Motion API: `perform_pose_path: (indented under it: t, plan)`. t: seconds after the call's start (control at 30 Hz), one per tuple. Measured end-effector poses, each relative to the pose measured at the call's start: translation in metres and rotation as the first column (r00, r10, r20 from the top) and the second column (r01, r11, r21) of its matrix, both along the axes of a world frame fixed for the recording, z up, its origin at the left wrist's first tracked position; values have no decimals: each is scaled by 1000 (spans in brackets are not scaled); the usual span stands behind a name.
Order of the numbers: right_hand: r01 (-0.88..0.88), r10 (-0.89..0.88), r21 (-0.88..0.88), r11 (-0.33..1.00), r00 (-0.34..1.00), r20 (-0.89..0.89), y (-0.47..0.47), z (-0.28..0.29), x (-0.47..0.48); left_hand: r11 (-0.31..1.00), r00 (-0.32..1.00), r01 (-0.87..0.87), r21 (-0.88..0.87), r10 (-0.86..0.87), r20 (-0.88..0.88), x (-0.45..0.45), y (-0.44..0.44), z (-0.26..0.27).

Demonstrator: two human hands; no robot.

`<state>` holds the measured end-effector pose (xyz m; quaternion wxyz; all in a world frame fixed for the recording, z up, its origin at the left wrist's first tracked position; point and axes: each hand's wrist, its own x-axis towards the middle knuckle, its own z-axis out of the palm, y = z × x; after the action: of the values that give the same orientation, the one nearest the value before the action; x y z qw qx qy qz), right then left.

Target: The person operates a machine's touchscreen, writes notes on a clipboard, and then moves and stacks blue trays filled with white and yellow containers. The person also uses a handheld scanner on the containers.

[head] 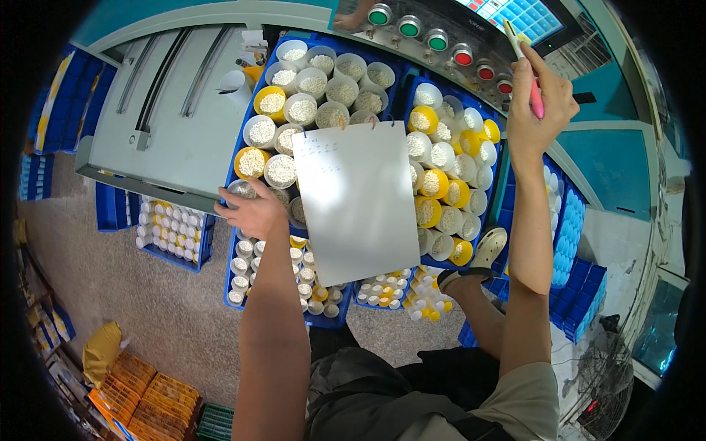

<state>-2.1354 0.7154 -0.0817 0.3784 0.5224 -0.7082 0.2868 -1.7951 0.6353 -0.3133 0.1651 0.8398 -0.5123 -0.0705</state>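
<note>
My right hand (543,105) is raised in front of the control panel, gripping a slim brush-like tool (536,100) with a pink and white handle. Its pale tip lies over the lower edge of the touchscreen (518,22) from where I look. My left hand (256,212) rests with spread fingers at the left rim of a blue crate (236,172), by the front cups. White and yellow plastic cups of small white pellets (281,171) fill that crate. Across it and a second blue crate (493,182) lies a white sheet (358,204) bearing handwriting and hiding some cups.
Green and red push buttons (437,40) line the panel. A grey machine table (171,110) with slotted rails stands left, a white cup (236,85) at its edge. More cup-filled crates (171,231) sit below. Orange crates (146,399) and a fan (601,380) stand on the floor.
</note>
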Motion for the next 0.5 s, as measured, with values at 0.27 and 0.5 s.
perform_pose_path:
  t: [0.27, 0.5]
  plan:
    - [22, -30, -80, 997, 995, -95, 3, 8, -9, 998, 998, 27, -51, -24, 54, 3, 1, -9]
    - [13, -15, -76, 997, 1000, -23, 0, 16, -4, 1000, 998, 11, -10, -10, 59, 3, 0, -6]
